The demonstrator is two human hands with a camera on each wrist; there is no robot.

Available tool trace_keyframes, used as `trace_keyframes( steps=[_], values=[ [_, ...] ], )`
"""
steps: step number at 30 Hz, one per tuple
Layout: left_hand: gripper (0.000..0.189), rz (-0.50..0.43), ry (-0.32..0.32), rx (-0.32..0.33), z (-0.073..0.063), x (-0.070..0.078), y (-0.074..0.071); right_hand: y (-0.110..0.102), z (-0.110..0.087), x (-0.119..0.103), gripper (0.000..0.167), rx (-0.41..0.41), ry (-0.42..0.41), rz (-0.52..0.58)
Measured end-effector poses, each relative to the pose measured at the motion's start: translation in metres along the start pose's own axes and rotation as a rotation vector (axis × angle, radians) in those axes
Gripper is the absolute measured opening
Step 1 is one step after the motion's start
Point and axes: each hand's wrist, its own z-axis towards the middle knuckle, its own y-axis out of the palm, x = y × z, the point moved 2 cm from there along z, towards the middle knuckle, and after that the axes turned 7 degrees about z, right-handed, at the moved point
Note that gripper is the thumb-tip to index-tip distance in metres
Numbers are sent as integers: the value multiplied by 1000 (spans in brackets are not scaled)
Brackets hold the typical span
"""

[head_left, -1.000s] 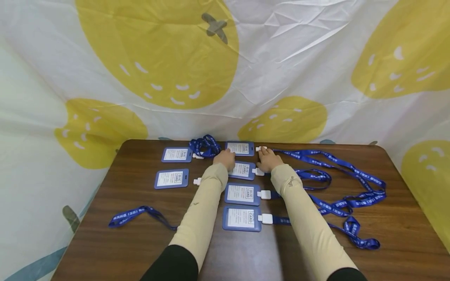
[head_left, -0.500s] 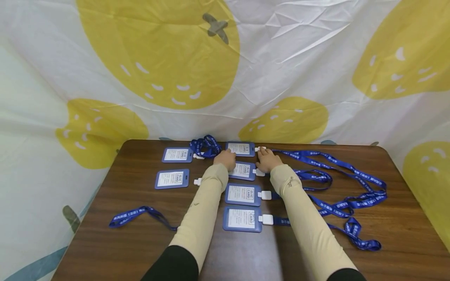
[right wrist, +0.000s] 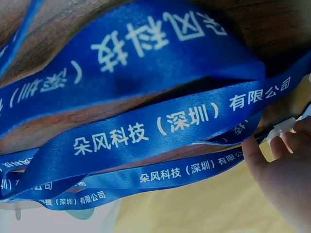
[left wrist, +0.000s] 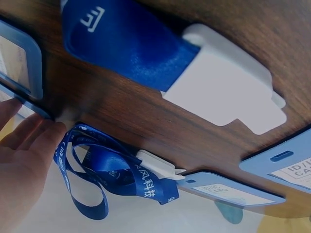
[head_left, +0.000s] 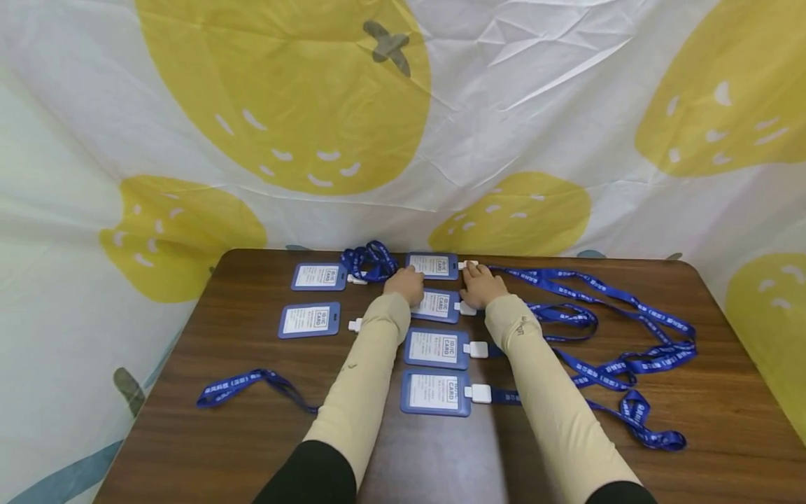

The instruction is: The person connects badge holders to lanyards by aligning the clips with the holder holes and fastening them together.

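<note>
My left hand (head_left: 405, 285) rests at the left end of the farthest blue badge holder (head_left: 433, 266) in the middle column. Its fingertips lie on the holder's edge in the left wrist view. My right hand (head_left: 481, 286) touches the white clip (head_left: 467, 265) at that holder's right end, fingers reaching forward over it. From there a blue printed lanyard (head_left: 585, 280) runs off to the right; it passes beside the right fingers (right wrist: 255, 153). The second badge holder (head_left: 434, 306), partly behind the left hand, lies just nearer.
Two more badge holders with clips lie nearer in the column, their lanyards passing under the right sleeve (head_left: 535, 357). Left stand a holder (head_left: 317, 276) with a bundled lanyard (head_left: 370, 262), a separate holder (head_left: 308, 320) and a loose lanyard (head_left: 252, 381). A patterned curtain (head_left: 352, 210) hangs behind the table (head_left: 157, 448).
</note>
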Motion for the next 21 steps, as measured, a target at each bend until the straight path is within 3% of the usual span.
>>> trace_keyframes(
  steps=[7,21],
  values=[
    [38,5,0,-4,0,0,-1,-1,1,-1,56,22,-19,-63],
    [36,17,14,6,-2,-1,-2,0,-3,-7,56,26,-40,11]
  ],
)
